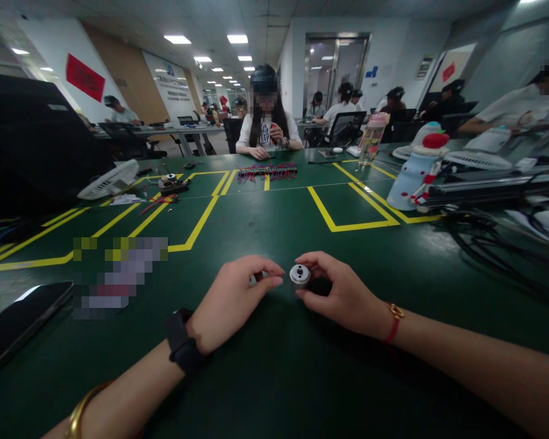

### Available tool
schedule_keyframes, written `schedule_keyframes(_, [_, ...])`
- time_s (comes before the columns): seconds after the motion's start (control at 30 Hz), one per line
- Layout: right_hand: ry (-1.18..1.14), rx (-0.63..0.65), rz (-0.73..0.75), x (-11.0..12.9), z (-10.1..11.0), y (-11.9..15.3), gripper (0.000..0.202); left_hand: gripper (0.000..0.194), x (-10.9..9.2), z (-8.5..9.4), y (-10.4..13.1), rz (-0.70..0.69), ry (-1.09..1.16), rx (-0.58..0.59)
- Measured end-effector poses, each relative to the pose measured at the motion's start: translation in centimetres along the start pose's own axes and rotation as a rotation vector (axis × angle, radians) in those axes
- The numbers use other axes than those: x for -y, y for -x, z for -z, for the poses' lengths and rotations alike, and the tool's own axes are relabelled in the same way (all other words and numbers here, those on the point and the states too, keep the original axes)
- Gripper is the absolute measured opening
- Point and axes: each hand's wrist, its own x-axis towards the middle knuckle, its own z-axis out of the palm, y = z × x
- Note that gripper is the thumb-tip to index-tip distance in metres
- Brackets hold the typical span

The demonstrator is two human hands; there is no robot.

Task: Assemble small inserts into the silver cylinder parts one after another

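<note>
A small round silver metal part (299, 275) with dark holes in its top face stands upright on the green table (256, 228). My right hand (336, 289) holds it from the right, with fingertips behind and thumb in front. To its left is my left hand (242, 289), thumb and fingertips bent toward each other with a small gap between them. Those fingertips are close to the metal part but apart from it. Whether something tiny lies between them is too small to tell.
A dark phone-like slab (22, 323) lies at left. Across the table sits a person (268, 122) behind a bundle of coloured wires (268, 172). A blue bottle (412, 183), black cables (485, 250) and a white fan (112, 181) are at the sides.
</note>
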Motion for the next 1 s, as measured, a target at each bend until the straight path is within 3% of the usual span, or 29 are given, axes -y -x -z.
schedule_keyframes(0.2, [0.019,0.016,0.007,0.1,0.1,0.0,0.042,0.017,0.2,-2.4,0.5,-0.046,0.052,0.067])
schedule_keyframes(0.4, [0.019,0.009,0.028,0.3,0.3,-0.3,0.044,0.027,0.4,-2.7,0.6,-0.015,0.075,0.051])
schedule_keyframes(0.5, [0.065,-0.120,-0.074,-0.4,3.4,-0.9,0.043,0.036,0.7,-1.9,0.7,0.029,0.037,0.030])
schedule_keyframes(0.6, [0.317,-0.364,-0.267,-2.8,9.2,-1.1,0.049,0.035,1.9,-0.3,1.1,0.110,0.036,-0.034])
schedule_keyframes(0.67, [0.606,-0.528,-0.403,-5.2,13.6,-0.6,0.049,0.034,3.2,0.9,1.4,0.178,0.094,-0.089])
schedule_keyframes(0.8, [0.770,-0.658,-0.596,-9.8,19.9,1.5,0.040,0.039,6.0,2.8,1.6,0.350,0.241,-0.190])
schedule_keyframes(0.9, [0.810,-0.686,-0.652,-11.0,20.9,2.3,0.039,0.039,7.7,3.1,1.4,0.431,0.392,-0.277])
schedule_keyframes(1.0, [0.903,-0.719,-0.552,-9.2,18.2,1.4,0.049,0.037,8.6,2.8,1.2,0.442,0.490,-0.340])
